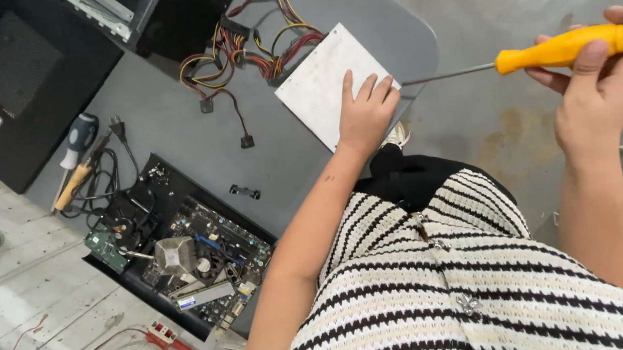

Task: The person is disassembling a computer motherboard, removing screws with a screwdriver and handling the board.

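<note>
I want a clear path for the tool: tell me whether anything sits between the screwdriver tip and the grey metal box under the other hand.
Nothing visible does. The right hand holds the yellow-handled screwdriver, its thin shaft running through open air to the flat grey metal box at the table edge, where the left hand lies flat. The tip itself is hidden beside those fingers.

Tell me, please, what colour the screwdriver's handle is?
Yellow-orange, clearest in the head view: screwdriver held in the right hand.

You wear a knitted top in cream with thin black horizontal stripes, a small flower-shaped button on its front, over something black at the waist. Both your forearms are bare, no sleeves reaching them, and your left hand and right hand are ungloved
</note>
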